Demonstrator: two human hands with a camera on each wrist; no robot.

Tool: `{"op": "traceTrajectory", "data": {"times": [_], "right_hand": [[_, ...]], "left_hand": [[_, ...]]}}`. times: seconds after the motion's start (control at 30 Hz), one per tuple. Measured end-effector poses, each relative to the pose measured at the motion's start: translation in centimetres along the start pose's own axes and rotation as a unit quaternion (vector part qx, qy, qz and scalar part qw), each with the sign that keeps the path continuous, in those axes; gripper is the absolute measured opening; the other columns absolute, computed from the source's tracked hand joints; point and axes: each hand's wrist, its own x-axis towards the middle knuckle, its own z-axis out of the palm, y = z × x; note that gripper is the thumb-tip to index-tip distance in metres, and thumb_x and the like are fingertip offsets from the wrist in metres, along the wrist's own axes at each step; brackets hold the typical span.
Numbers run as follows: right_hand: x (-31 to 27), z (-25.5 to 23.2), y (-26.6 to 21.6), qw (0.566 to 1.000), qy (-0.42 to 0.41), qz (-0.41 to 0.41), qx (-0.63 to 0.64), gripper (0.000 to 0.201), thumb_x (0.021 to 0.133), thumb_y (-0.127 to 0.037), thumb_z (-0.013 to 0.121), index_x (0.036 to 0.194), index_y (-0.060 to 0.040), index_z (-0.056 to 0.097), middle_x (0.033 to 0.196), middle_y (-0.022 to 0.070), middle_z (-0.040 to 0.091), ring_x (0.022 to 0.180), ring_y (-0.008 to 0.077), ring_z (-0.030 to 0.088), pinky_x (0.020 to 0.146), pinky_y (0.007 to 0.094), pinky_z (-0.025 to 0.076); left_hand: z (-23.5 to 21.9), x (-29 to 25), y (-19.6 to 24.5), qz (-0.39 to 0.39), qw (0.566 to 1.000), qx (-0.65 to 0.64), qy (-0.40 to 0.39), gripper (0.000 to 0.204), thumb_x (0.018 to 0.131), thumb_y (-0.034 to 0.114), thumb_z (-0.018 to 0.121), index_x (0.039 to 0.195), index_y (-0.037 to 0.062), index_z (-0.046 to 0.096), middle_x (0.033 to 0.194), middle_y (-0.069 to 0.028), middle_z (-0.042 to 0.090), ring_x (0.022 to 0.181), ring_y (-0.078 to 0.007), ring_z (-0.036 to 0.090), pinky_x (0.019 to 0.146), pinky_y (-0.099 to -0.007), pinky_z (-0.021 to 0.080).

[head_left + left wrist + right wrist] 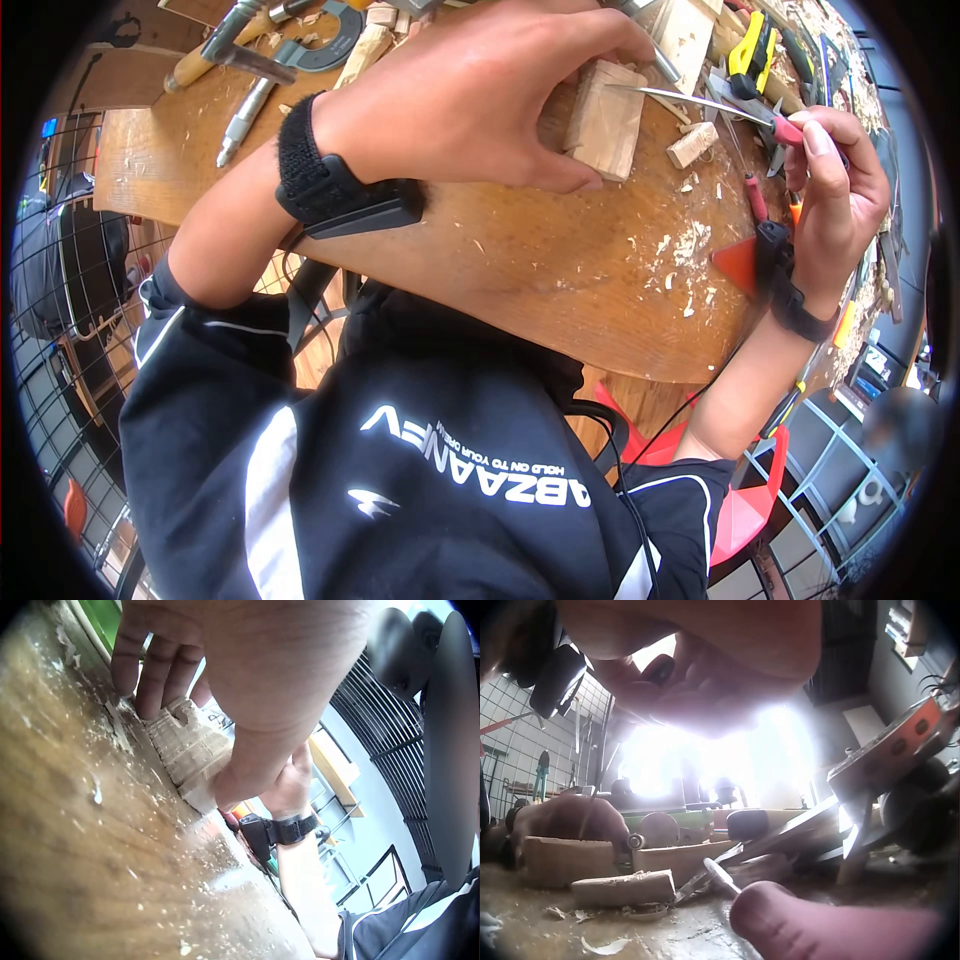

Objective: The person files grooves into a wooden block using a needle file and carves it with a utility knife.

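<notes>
A pale wooden block (604,120) rests on the brown wooden table (480,235). My left hand (470,95) holds it, thumb at the near end and fingers at the far side. In the left wrist view, rough cut grooves show across the block (191,742). My right hand (840,190) pinches the red handle of a slim needle file (710,103). The file's thin metal shaft slants leftward and its tip overlaps the block's top face. From the right wrist view, the thin shaft rises from the block (568,859) towards my hand.
A small wood offcut (692,145) and pale shavings (690,245) lie right of the block. Beside my right hand is another red-handled tool (756,198). A yellow-and-black cutter (750,60) lies at the back right, a micrometer (335,45) and hammer (235,40) at the back left.
</notes>
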Motion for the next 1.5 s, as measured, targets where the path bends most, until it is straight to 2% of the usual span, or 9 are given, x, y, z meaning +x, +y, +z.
{"op": "traceTrajectory", "data": {"times": [0.17,0.23,0.33,0.47,0.67,0.87,0.97,1.03,1.5], "right_hand": [[0.0,0.7,-0.6,1.000,0.002,0.004,-0.007,0.014,0.096,-0.010,0.067,0.103,0.0004,0.073,0.083,0.0008,0.070,0.067,0.0027,0.055,0.059,0.0187,0.041],[0.0,0.9,-0.3,0.999,-0.027,-0.018,0.006,0.011,0.095,-0.006,0.067,0.103,0.0014,0.072,0.089,0.0031,0.072,0.068,0.0041,0.056,0.063,0.0197,0.044],[0.0,1.3,-0.7,0.998,-0.061,-0.016,0.003,0.010,0.095,-0.003,0.068,0.103,0.0026,0.071,0.094,0.0048,0.074,0.070,0.0045,0.057,0.066,0.0202,0.046],[-0.1,1.1,-0.7,1.000,-0.013,-0.015,0.011,0.009,0.095,-0.004,0.069,0.102,0.0028,0.070,0.095,0.0051,0.074,0.068,0.0037,0.055,0.065,0.0204,0.045],[-0.1,1.4,-1.3,0.998,-0.051,-0.001,-0.041,0.008,0.094,-0.002,0.068,0.100,0.0026,0.071,0.092,0.0053,0.075,0.086,0.0099,0.071,0.076,0.0207,0.052],[-0.1,1.7,-1.2,1.000,-0.007,-0.011,-0.020,0.007,0.094,-0.004,0.070,0.098,0.0021,0.072,0.090,0.0039,0.075,0.085,0.0086,0.070,0.075,0.0215,0.052],[-0.1,1.8,-0.7,0.998,-0.055,-0.015,-0.038,0.007,0.094,-0.003,0.068,0.097,0.0023,0.071,0.090,0.0044,0.075,0.083,0.0091,0.070,0.075,0.0212,0.053],[-0.1,1.4,-1.2,0.998,-0.048,-0.015,-0.037,0.007,0.094,-0.003,0.068,0.097,0.0022,0.071,0.090,0.0042,0.075,0.083,0.0090,0.070,0.076,0.0215,0.053],[0.2,0.2,-0.8,0.995,-0.094,0.015,-0.025,0.013,0.096,-0.008,0.062,0.098,0.0020,0.071,0.095,0.0037,0.072,0.085,0.0070,0.065,0.079,0.0214,0.050]], "left_hand": [[0.0,0.2,0.1,-0.019,1.000,0.019,-0.011,0.076,0.074,0.020,0.089,0.134,-0.0018,0.047,0.114,-0.0234,0.059,0.104,-0.0361,0.062,0.087,-0.0426,0.053],[-0.2,0.6,0.4,-0.087,0.995,0.012,-0.042,0.076,0.074,0.020,0.089,0.134,-0.0018,0.047,0.114,-0.0233,0.059,0.104,-0.0352,0.062,0.086,-0.0421,0.053],[0.1,-0.2,-0.1,0.000,1.000,-0.006,0.002,0.077,0.074,0.020,0.089,0.134,-0.0021,0.047,0.114,-0.0234,0.059,0.104,-0.0348,0.062,0.085,-0.0421,0.054],[-0.2,0.2,0.1,-0.026,0.999,0.000,-0.019,0.078,0.074,0.020,0.089,0.135,-0.0023,0.047,0.114,-0.0235,0.059,0.104,-0.0352,0.062,0.085,-0.0425,0.054],[0.0,0.1,0.0,-0.025,0.999,0.026,-0.019,0.079,0.073,0.020,0.089,0.135,-0.0032,0.046,0.114,-0.0236,0.059,0.104,-0.0348,0.062,0.086,-0.0421,0.054],[0.2,0.1,-0.1,-0.020,0.999,0.021,-0.019,0.078,0.073,0.020,0.089,0.135,-0.0036,0.047,0.115,-0.0237,0.059,0.104,-0.0353,0.062,0.087,-0.0421,0.054],[0.1,0.1,-0.2,0.026,0.999,0.017,0.012,0.077,0.074,0.021,0.089,0.134,-0.0034,0.048,0.115,-0.0238,0.059,0.105,-0.0358,0.062,0.087,-0.0423,0.054],[0.0,0.1,0.1,-0.027,0.999,0.020,-0.013,0.077,0.074,0.022,0.089,0.133,-0.0033,0.048,0.115,-0.0237,0.059,0.106,-0.0363,0.062,0.088,-0.0426,0.053],[-1.1,0.3,1.1,-0.056,0.998,0.017,-0.029,0.075,0.075,0.022,0.088,0.135,-0.0015,0.049,0.115,-0.0229,0.059,0.106,-0.0356,0.062,0.088,-0.0423,0.053]]}}
